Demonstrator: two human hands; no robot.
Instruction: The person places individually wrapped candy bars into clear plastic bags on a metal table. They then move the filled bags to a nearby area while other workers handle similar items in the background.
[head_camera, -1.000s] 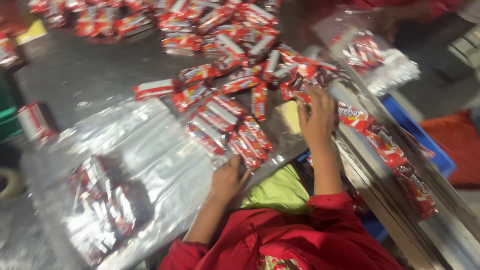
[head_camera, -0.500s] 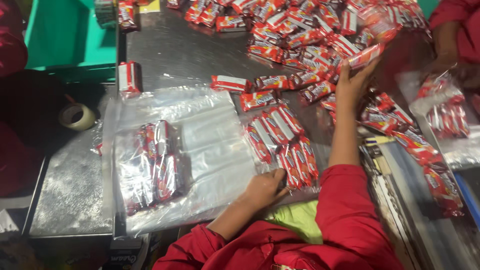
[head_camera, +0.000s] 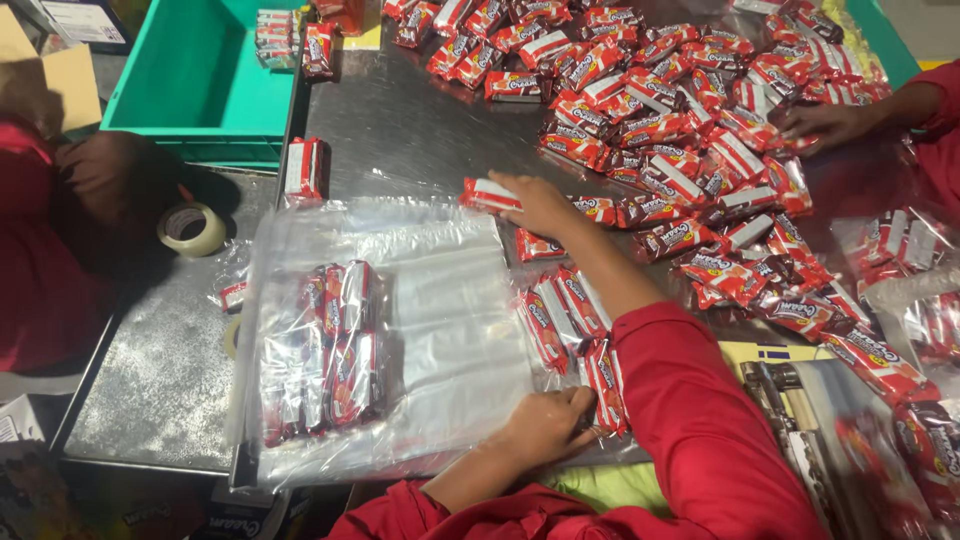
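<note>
Under the right hand, its curled fingers pinch one red-and-white foil snack packet lying on the steel table. Just beside the left hand, whose fingertips close on a row of red packets, lies a clear plastic bag.

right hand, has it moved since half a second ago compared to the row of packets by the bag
Yes. The right hand has come back from the far pile toward the row of packets, now resting on a single packet near the clear bag.
</note>
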